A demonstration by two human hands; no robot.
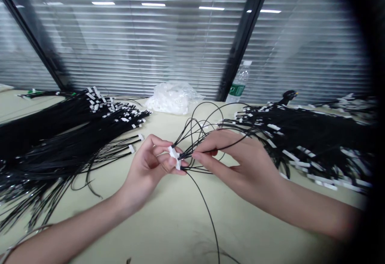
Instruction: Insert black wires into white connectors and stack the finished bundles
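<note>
Between the thumb and fingers of my left hand is a white connector, held tilted above the table. Several thin black wires run out of it and loop up and to the right. My right hand is closed in a pinch on a black wire just right of the connector; the wire's tip at the fingertips is too small to make out. One loose black wire curves down from the connector toward the table's near edge.
On the left lie big bundles of black wires with white connectors. More bundled wires with white ends lie on the right. A clear plastic bag of white pieces and a water bottle stand at the back, before window blinds.
</note>
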